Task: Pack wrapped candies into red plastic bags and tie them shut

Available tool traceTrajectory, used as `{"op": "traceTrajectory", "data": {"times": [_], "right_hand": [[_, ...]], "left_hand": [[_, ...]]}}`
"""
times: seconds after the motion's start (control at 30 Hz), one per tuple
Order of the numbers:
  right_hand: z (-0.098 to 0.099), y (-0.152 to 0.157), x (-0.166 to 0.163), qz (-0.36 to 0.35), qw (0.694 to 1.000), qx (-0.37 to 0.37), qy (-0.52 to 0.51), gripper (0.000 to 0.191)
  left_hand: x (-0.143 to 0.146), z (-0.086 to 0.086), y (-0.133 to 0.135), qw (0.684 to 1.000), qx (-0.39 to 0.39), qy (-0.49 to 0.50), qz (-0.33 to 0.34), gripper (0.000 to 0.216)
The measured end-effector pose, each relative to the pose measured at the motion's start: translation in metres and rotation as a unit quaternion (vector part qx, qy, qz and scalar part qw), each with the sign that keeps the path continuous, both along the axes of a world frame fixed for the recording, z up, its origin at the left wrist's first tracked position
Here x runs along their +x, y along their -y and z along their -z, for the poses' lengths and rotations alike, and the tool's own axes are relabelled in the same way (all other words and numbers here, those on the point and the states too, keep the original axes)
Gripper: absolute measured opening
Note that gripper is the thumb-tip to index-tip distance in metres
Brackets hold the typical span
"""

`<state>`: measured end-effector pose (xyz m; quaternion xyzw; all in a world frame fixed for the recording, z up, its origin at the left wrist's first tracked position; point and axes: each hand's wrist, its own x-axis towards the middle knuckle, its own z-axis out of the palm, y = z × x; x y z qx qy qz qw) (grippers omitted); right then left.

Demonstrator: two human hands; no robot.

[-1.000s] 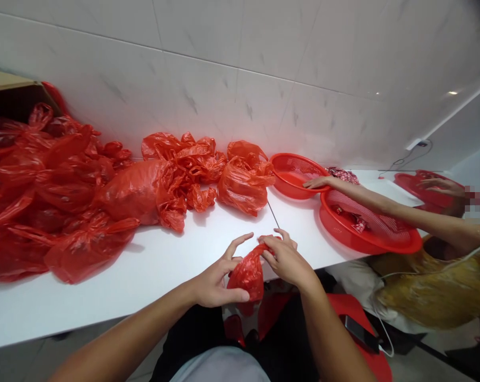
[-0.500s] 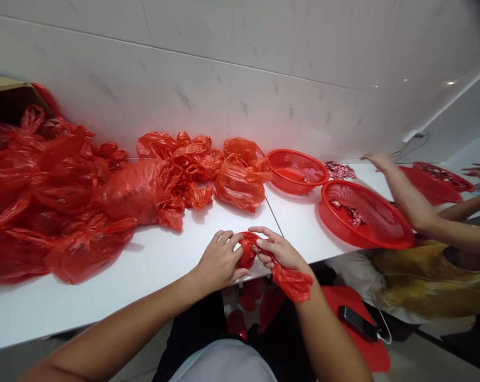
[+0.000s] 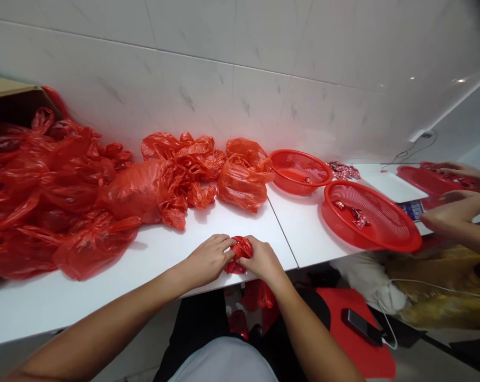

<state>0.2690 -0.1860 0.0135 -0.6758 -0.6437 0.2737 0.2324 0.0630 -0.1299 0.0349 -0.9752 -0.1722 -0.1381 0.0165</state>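
Note:
Close to the front edge of the white table, a small crumpled red plastic bag (image 3: 242, 249) is between my two hands. My left hand (image 3: 211, 258) grips its left side, fingers bent over the top. From the right, my right hand (image 3: 261, 260) closes on the same bag, thumb toward me. The bag's lower part is partly covered by my fingers. Beyond my hands stands a larger red plastic bag (image 3: 243, 183), bunched at its top. To its left lie a full red bag (image 3: 134, 191) and several crumpled ones.
Knotted red bags (image 3: 44, 175) heap up at left before a cardboard box (image 3: 11, 87). Two red baskets (image 3: 369, 215) with small wrapped pieces stand at right. A co-worker's hands (image 3: 462, 199) are at far right. A phone (image 3: 363, 326) lies on a red stool (image 3: 335, 302).
The bag's loose end, which hung over my right wrist, is now gathered between my hands. My right hand has turned over onto the bag. The co-worker's raised arm has drawn back right.

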Motion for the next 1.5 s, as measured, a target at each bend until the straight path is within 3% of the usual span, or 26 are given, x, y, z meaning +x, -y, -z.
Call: {"op": "traceTrajectory", "data": {"times": [0.07,0.17,0.4,0.57,0.67,0.9,1.13,1.3,1.5], "right_hand": [[-0.001,-0.009,0.000,-0.016,0.998,0.006,0.056,0.024],[-0.009,-0.024,0.002,-0.041,0.996,0.018,0.079,0.014],[-0.038,-0.044,-0.003,-0.126,0.990,0.020,0.066,0.006],[-0.037,-0.041,-0.008,-0.143,0.989,-0.018,0.033,0.011],[-0.032,-0.042,-0.007,-0.151,0.986,-0.070,-0.021,0.022],[-0.020,-0.044,-0.004,-0.131,0.964,-0.159,-0.168,0.035],[-0.022,-0.037,0.006,-0.142,0.898,-0.207,-0.361,0.027],[-0.023,-0.035,0.006,-0.139,0.899,-0.232,-0.343,0.026],[-0.022,-0.035,0.005,-0.149,0.885,-0.254,-0.362,0.029]], "left_hand": [[-0.006,-0.004,-0.003,1.000,0.010,0.000,0.017,0.023],[-0.011,-0.011,-0.006,0.998,0.031,0.027,0.039,0.027],[0.002,-0.029,-0.003,0.976,0.113,0.058,0.178,0.028],[0.006,-0.027,0.003,0.969,0.116,-0.001,0.219,0.024],[0.006,-0.021,0.009,0.976,0.084,-0.026,0.200,0.025],[0.004,-0.019,0.017,0.998,-0.008,-0.009,0.056,0.026],[-0.004,-0.015,0.015,0.994,-0.092,0.025,0.062,0.038],[-0.004,-0.012,0.013,0.991,-0.107,0.041,0.072,0.050],[-0.003,-0.011,0.013,0.993,-0.088,0.039,0.065,0.049]]}}
